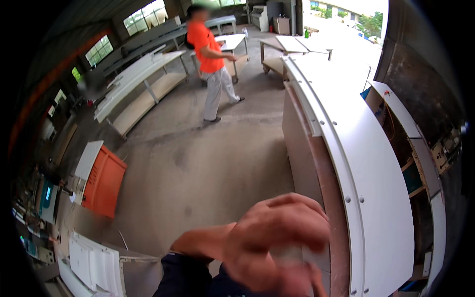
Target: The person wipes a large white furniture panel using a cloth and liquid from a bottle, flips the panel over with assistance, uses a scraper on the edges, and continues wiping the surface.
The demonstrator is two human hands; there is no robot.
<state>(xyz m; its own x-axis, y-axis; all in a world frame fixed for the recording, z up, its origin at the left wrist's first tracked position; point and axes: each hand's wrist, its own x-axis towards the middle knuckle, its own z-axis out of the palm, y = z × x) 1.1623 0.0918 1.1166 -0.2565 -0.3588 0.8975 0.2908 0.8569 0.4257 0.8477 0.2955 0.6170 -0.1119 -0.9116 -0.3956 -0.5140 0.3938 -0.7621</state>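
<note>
Left hand (274, 230) is found at the lower centre of the view, blurred, with its forearm (203, 242) entering from the left above a dark garment (180, 277). Its fingers are seen curled; whether anything is gripped cannot be told. Further fingers (316, 281) are shown just below, and cannot be assigned with certainty to the right hand, whose state cannot be determined. To the right, a long white panel (383, 193) is laid on a desk (332, 198) and extended toward a bright doorway (341, 34); round grey dots (348, 199) are set in pairs along its left side. Contact between hand and desk cannot be confirmed. Farther off, a person in an orange top (210, 54) is observed near a second desk (150, 93). An orange cabinet (105, 182) is noted at the left, well apart from the hands
</note>
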